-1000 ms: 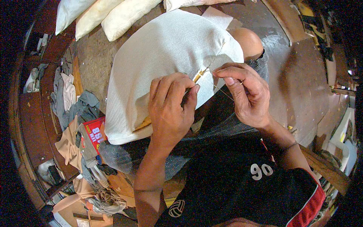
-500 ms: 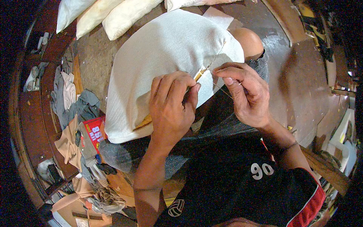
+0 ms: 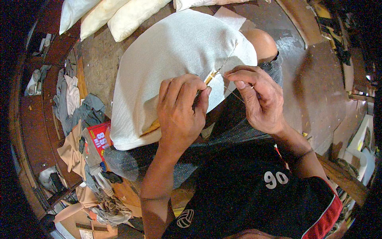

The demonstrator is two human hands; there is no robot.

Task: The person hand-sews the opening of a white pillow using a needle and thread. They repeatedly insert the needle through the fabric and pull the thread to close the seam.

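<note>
An off-white fabric-covered cushion lies across the lap, with a stitched seam and a narrow gap showing yellowish material. My left hand is closed on the cushion's fabric at the lower end of that gap, fingertips pinched beside the yellowish material. My right hand is closed in a pinch just right of it, holding a fine thread and what looks like a small needle, partly hidden by the fingers. The thread runs toward the seam.
Pale pillows lie along the top. Piled fabric scraps, a red printed packet and loose boards crowd the left and lower left. A bare knee shows beyond the cushion. Dark wooden furniture stands at left; assorted offcuts lie at right.
My left hand and the cushion have shifted very slightly upward. My right hand stays pinched in nearly the same place.
</note>
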